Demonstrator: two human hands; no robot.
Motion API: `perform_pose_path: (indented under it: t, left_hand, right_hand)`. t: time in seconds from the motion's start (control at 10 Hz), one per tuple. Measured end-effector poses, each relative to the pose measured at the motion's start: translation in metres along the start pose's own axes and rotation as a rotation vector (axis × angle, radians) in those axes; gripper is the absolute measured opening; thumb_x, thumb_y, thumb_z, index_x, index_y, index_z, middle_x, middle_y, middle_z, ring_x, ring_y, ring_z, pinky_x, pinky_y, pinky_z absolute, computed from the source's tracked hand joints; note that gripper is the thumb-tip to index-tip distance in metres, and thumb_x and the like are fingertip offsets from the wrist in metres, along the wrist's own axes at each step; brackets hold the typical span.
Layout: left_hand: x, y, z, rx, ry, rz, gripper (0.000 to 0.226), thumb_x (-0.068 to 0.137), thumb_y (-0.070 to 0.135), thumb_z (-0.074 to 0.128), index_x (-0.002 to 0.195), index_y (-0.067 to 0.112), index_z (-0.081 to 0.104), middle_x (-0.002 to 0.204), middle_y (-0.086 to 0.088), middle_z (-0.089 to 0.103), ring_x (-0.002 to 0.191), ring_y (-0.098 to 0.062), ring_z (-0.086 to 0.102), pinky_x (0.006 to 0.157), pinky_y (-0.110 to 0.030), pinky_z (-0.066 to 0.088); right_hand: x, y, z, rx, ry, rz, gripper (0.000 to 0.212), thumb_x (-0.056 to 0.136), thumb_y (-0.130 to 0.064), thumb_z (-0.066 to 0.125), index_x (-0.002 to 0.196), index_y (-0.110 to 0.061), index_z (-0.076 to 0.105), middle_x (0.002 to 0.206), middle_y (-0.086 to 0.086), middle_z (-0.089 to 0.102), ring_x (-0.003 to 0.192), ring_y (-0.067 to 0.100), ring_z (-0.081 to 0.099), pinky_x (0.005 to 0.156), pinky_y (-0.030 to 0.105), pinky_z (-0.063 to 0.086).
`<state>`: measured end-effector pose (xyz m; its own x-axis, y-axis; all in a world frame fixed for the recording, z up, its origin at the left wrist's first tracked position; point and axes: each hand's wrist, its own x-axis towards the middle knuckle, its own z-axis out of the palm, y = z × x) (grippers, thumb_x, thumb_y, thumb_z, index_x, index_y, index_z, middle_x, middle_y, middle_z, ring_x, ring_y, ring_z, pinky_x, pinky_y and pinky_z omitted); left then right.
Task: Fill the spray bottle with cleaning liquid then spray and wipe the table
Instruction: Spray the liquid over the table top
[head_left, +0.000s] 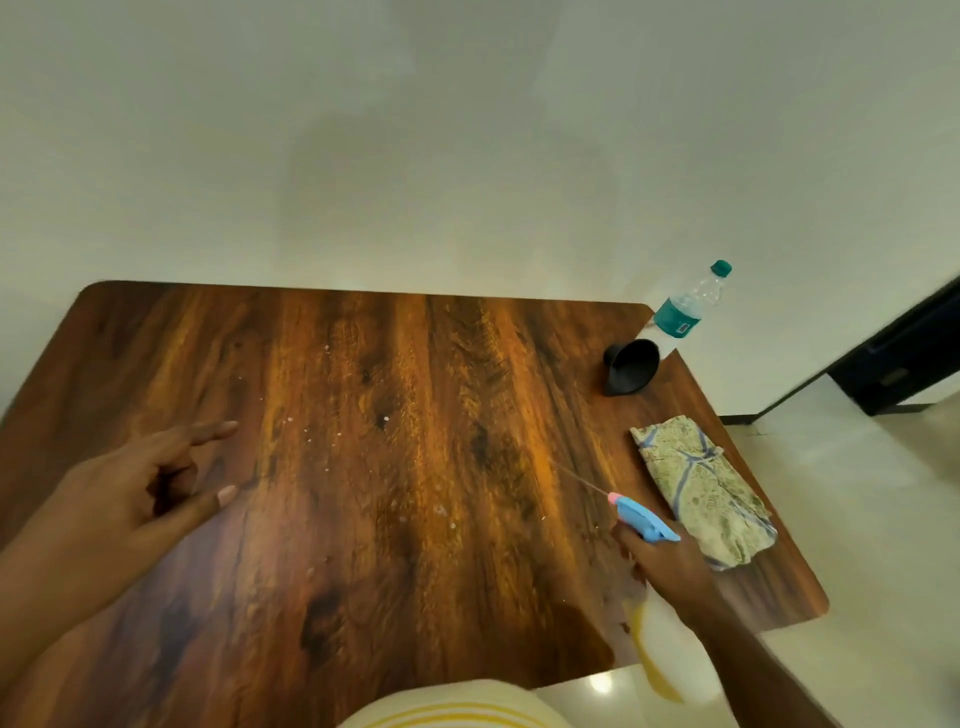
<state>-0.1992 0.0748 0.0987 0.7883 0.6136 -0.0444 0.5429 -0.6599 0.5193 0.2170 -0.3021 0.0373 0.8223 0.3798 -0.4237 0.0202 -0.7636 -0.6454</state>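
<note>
My right hand (662, 564) grips a spray bottle (644, 519) with a blue head and pink nozzle; its pale body with a yellow band shows below the hand. A thin jet leaves the nozzle toward the middle of the wooden table (363, 467). Small droplets dot the tabletop. My left hand (140, 488) hovers over the table's left side, fingers loosely spread, holding nothing. A folded patterned cloth (701, 488) lies at the right edge, just beyond the spray bottle.
A black funnel (631, 366) lies on its side at the far right corner. Behind it stands a capped plastic bottle (685, 306) with a teal label. A white wall runs behind the table; pale floor and a dark doorway lie to the right.
</note>
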Motion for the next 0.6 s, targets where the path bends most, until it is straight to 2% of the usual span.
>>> perform_pose_path:
  t: [0.1,0.2,0.3,0.4,0.5,0.6]
  left_hand:
    - [-0.011,0.038,-0.022,-0.136,0.16,-0.057,0.058,0.079,0.048,0.071,0.134,0.042,0.054,0.097,0.009,0.062,0.08,-0.001,0.062,0.065,-0.008,0.048]
    - [-0.021,0.045,-0.026,-0.12,0.229,-0.018,0.051,0.08,0.039,0.073,0.13,0.038,0.058,0.076,0.003,0.056,0.065,-0.002,0.057,0.055,-0.003,0.039]
    - [-0.028,0.045,-0.033,-0.168,0.272,-0.108,0.051,0.083,0.025,0.077,0.129,0.037,0.059,0.068,0.002,0.052,0.061,-0.005,0.054,0.055,-0.005,0.038]
    - [-0.038,0.04,-0.036,-0.165,0.277,-0.158,0.051,0.084,0.027,0.076,0.129,0.039,0.057,0.07,-0.001,0.054,0.063,-0.009,0.055,0.056,-0.01,0.041]
    - [-0.049,0.038,-0.039,-0.151,0.303,-0.192,0.049,0.084,0.03,0.075,0.125,0.047,0.054,0.075,-0.005,0.057,0.066,-0.015,0.057,0.063,-0.022,0.048]
    - [-0.055,0.038,-0.039,-0.162,0.321,-0.213,0.048,0.084,0.031,0.075,0.122,0.05,0.053,0.08,-0.007,0.062,0.07,-0.019,0.061,0.067,-0.035,0.053]
  right_hand:
    - [-0.044,-0.014,0.033,-0.142,-0.227,-0.111,0.006,0.087,-0.036,0.075,0.091,-0.038,0.072,0.056,-0.016,0.062,0.049,-0.002,0.056,0.052,0.01,0.042]
    - [-0.053,-0.021,0.054,-0.108,-0.296,-0.233,0.012,0.078,-0.038,0.079,0.086,-0.041,0.071,0.049,-0.008,0.057,0.043,0.003,0.052,0.049,0.016,0.043]
    - [-0.076,-0.048,0.091,-0.2,-0.46,-0.406,0.021,0.081,-0.035,0.079,0.09,-0.052,0.07,0.07,-0.018,0.07,0.066,0.002,0.065,0.061,0.013,0.048]
    - [-0.075,-0.064,0.117,-0.188,-0.489,-0.48,0.027,0.082,-0.033,0.08,0.088,-0.056,0.068,0.081,-0.022,0.072,0.079,-0.001,0.067,0.067,0.012,0.05]
    - [-0.077,-0.088,0.14,-0.112,-0.477,-0.52,0.021,0.083,-0.04,0.077,0.101,-0.044,0.068,0.086,-0.011,0.072,0.079,0.006,0.067,0.068,0.019,0.053]
    - [-0.074,-0.096,0.146,-0.027,-0.387,-0.51,0.018,0.084,-0.035,0.077,0.098,-0.036,0.067,0.074,-0.005,0.068,0.063,0.007,0.064,0.058,0.021,0.05]
